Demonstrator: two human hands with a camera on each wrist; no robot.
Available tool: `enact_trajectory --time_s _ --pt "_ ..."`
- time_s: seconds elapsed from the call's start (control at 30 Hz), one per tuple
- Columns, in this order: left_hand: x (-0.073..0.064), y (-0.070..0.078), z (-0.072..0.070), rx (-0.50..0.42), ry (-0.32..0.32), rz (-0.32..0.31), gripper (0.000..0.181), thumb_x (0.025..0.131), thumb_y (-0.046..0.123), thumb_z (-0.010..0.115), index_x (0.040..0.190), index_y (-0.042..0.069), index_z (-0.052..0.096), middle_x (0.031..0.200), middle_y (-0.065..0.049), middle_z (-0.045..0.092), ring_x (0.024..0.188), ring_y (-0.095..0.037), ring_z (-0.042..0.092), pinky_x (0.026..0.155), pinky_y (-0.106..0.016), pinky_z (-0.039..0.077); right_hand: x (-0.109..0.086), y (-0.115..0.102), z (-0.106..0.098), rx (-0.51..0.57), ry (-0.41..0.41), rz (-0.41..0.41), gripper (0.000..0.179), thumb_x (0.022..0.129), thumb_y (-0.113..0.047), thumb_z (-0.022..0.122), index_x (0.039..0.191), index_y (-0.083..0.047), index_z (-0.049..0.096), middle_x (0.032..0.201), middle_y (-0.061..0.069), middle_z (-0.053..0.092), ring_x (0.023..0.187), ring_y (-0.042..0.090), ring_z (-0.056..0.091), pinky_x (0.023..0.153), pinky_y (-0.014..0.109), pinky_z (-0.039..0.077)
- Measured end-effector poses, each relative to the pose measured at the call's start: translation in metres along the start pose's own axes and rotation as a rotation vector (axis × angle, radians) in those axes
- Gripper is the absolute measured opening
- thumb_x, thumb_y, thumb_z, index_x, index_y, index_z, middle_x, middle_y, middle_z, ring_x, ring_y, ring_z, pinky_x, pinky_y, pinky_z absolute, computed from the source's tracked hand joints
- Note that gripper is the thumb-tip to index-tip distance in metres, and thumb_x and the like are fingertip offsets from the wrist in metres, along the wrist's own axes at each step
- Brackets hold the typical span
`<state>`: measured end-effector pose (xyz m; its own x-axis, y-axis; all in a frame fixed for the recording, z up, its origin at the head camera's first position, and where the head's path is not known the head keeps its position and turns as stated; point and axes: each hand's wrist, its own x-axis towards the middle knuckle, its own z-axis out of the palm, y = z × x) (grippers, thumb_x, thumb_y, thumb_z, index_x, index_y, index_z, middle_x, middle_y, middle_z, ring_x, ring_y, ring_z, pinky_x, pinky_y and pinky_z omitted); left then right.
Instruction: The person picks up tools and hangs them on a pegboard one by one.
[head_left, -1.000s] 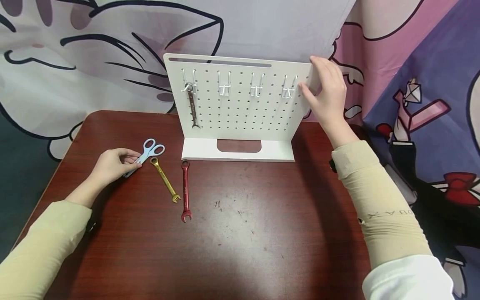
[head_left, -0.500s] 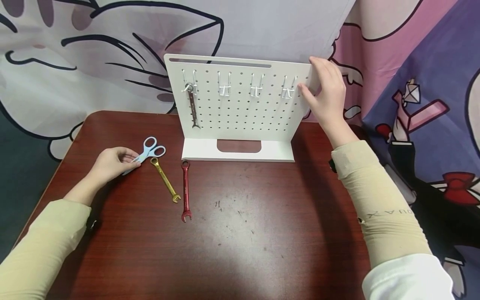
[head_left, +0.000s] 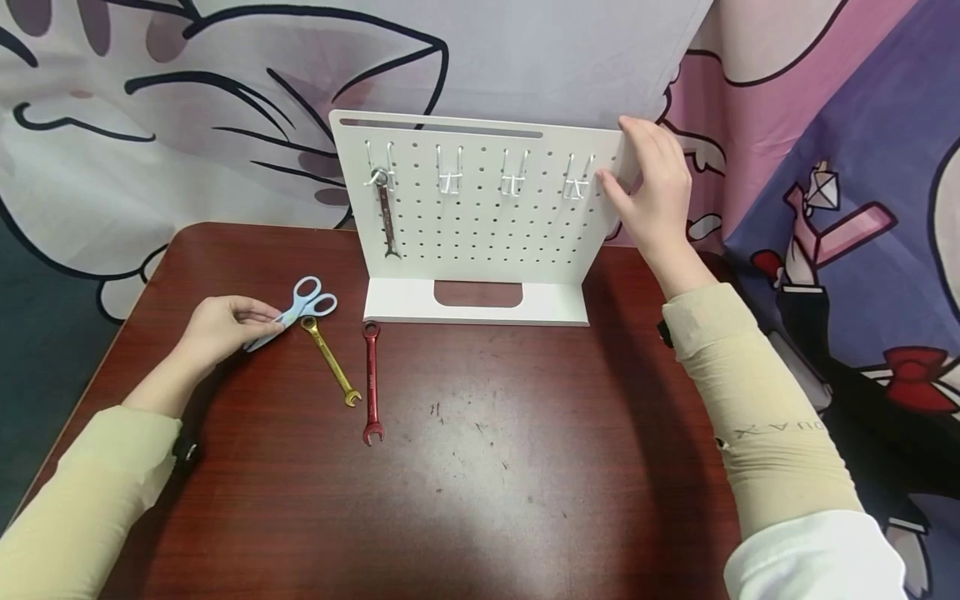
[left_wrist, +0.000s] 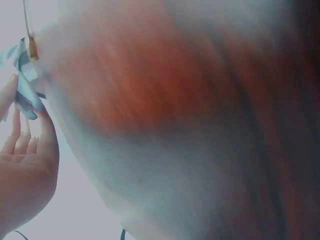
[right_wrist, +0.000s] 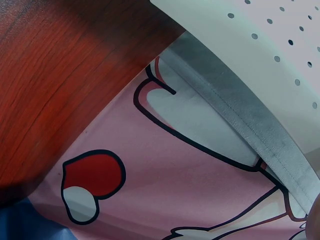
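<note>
Between thumb and fingers, my left hand [head_left: 225, 329] pinches light blue scissors [head_left: 302, 307] near the blades, handles pointing away toward the board. The left wrist view also shows the scissors [left_wrist: 27, 95] in the fingers. A yellow-gold wrench [head_left: 330, 360] lies just right of them, its ring end close to the handles. Further right is a red wrench [head_left: 372, 383]. My right hand [head_left: 660, 196] grips the upper right edge of a white pegboard [head_left: 480, 225], thumb on the front. From the board's leftmost hook hangs a dark metallic wrench [head_left: 386, 217].
Three more wire hooks, including one [head_left: 449, 179] left of centre, line the board's upper part and carry nothing. The board's white base stands on the brown table [head_left: 480, 467]. A patterned cloth [head_left: 540, 58] hangs behind the table and along its right side.
The scissors have shifted slightly right and their handles have turned a little in my left hand. My right hand stays on the board's edge.
</note>
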<state>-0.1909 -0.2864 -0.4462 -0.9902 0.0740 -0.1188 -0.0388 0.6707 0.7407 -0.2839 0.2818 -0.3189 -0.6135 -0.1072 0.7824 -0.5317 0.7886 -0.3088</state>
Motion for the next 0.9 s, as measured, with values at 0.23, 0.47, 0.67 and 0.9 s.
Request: enact_trajectory --time_s 0.23,0.47,0.67,0.9 --pt "-0.005 0.009 -0.006 -0.194 0.042 -0.053 0.014 0.093 0.019 0.084 0.104 0.010 0.084 0.074 0.035 0.069 0.075 0.014 0.065 0.065 -0.010 0.052 0.000 -0.001 0.001 0.004 0.008 -0.005 0.053 0.092 -0.017 0.081 0.142 -0.007 0.066 0.144 0.013 0.069 0.140 0.032 0.058 0.127 0.037 0.038" --pt "-0.004 0.031 -0.003 -0.340 0.108 -0.073 0.017 0.093 0.015 0.084 0.089 0.032 0.085 0.076 0.030 0.072 0.075 0.009 0.065 0.065 -0.010 0.052 0.000 -0.001 0.000 0.001 0.012 -0.005 0.053 0.092 -0.018 0.082 0.142 -0.007 0.066 0.144 0.013 0.069 0.139 0.032 0.058 0.127 0.037 0.038" --pt "0.001 0.056 0.011 -0.594 0.125 -0.066 0.030 0.092 0.003 0.081 0.083 0.032 0.083 0.074 0.022 0.077 0.068 0.007 0.068 0.061 -0.011 0.053 0.000 0.000 -0.001 0.006 0.019 -0.008 0.054 0.092 -0.017 0.082 0.142 -0.007 0.066 0.143 0.013 0.069 0.139 0.033 0.059 0.126 0.038 0.038" --pt "0.002 0.084 0.029 -0.789 0.117 -0.018 0.031 0.091 -0.002 0.080 0.082 0.027 0.084 0.076 0.015 0.079 0.067 0.003 0.070 0.062 -0.011 0.055 0.000 0.000 0.000 0.011 0.023 -0.008 0.053 0.092 -0.017 0.082 0.142 -0.007 0.066 0.143 0.013 0.069 0.139 0.033 0.059 0.126 0.038 0.039"
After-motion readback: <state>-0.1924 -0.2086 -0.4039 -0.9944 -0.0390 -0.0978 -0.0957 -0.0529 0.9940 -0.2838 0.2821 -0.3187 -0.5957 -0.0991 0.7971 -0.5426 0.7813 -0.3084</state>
